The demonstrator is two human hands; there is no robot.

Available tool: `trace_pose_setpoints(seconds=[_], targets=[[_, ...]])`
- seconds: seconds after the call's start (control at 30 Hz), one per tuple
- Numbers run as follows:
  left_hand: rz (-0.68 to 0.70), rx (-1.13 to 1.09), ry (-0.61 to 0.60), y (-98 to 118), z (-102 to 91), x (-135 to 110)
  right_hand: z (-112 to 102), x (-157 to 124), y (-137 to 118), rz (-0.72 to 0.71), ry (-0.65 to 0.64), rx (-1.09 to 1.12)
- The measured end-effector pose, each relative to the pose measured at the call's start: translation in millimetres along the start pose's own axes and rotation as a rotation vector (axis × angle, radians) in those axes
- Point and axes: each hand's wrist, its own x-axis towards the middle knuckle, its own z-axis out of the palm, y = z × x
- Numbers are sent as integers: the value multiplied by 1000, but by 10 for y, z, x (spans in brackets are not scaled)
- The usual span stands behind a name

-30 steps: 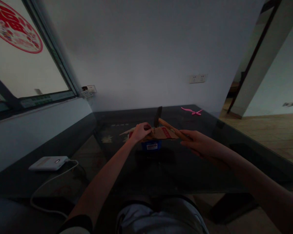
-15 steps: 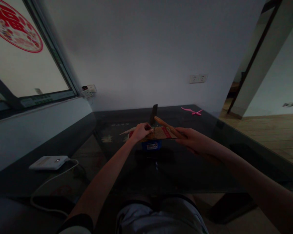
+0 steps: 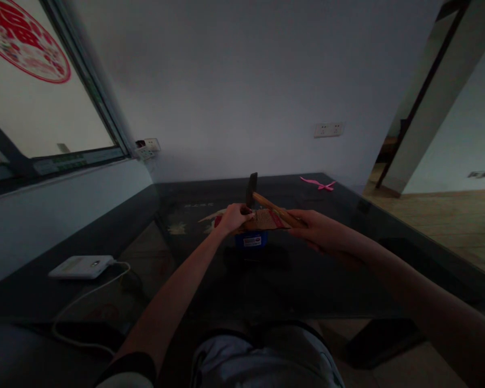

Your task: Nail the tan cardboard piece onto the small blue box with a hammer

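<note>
My right hand [image 3: 317,229] is closed around the wooden handle of a hammer [image 3: 271,206]. The hammer's dark head is upright just beyond my left hand, close to the fingers. My left hand [image 3: 234,216] is closed in a pinch over a flat piece of brown cardboard [image 3: 262,219] with red print. Whatever lies between those fingertips is too small and dark to make out. Beneath the cardboard stands a blue container [image 3: 250,240] with a white label, its top covered by the cardboard.
The dark glossy table [image 3: 210,291] reaches to the wall. A white power bank [image 3: 81,267] with a white cable [image 3: 92,293] lies at the left. A pink ribbon [image 3: 321,185] rests near the far right corner. Wall sockets [image 3: 329,129] are above the table.
The hammer and my right hand have shifted slightly left, bringing the hammer head nearer my left fingers. My left hand stays in its pinch on the cardboard.
</note>
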Motion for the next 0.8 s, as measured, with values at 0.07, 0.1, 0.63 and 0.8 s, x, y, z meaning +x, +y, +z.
trace_pose_setpoints(seconds=[0.07, 0.1, 0.63, 0.8], targets=[[10, -17, -18, 4, -3, -3, 4, -3, 30, 2, -18, -1], [12, -22, -24, 9, -7, -5, 5, -4, 47, 4, -25, 3], [16, -12, -25, -21, -13, -1, 9, -69, 99, -11, 21, 68], [76, -8, -14, -29, -4, 20, -58, -187, 87, -15, 40, 111]])
